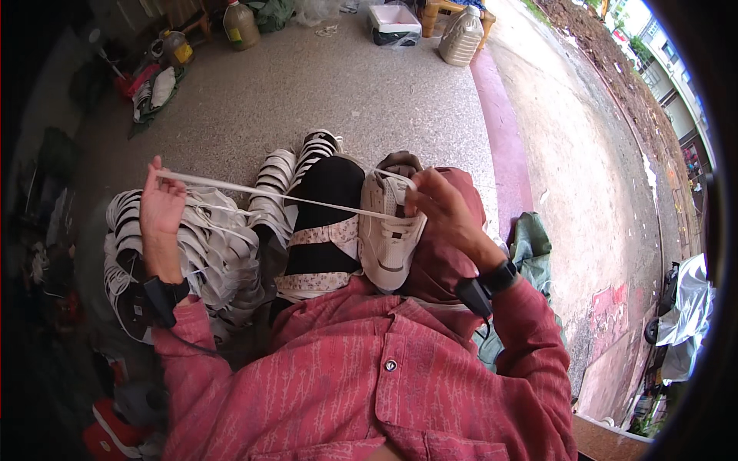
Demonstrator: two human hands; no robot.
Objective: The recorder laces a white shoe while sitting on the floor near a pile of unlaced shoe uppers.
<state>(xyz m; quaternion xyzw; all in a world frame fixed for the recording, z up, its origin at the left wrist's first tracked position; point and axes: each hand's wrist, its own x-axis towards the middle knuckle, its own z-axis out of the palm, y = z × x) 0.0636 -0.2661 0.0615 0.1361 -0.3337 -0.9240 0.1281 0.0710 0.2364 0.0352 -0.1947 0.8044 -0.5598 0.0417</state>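
Observation:
A white sneaker (390,230) lies on my lap, toe toward me, resting against my right thigh. My right hand (440,206) grips it at the lacing area and pinches the white shoelace (277,194) there. The lace runs taut to the left, where my left hand (160,207) holds its other end raised above a pile of shoes. Both wrists wear dark bands.
A heap of white and black-striped sneakers (215,253) lies at my left on the speckled floor (338,84). Bottles (240,24), a clear jug (461,37) and a white box (393,18) stand far ahead. A green cloth (530,242) lies at my right by a red kerb (503,138).

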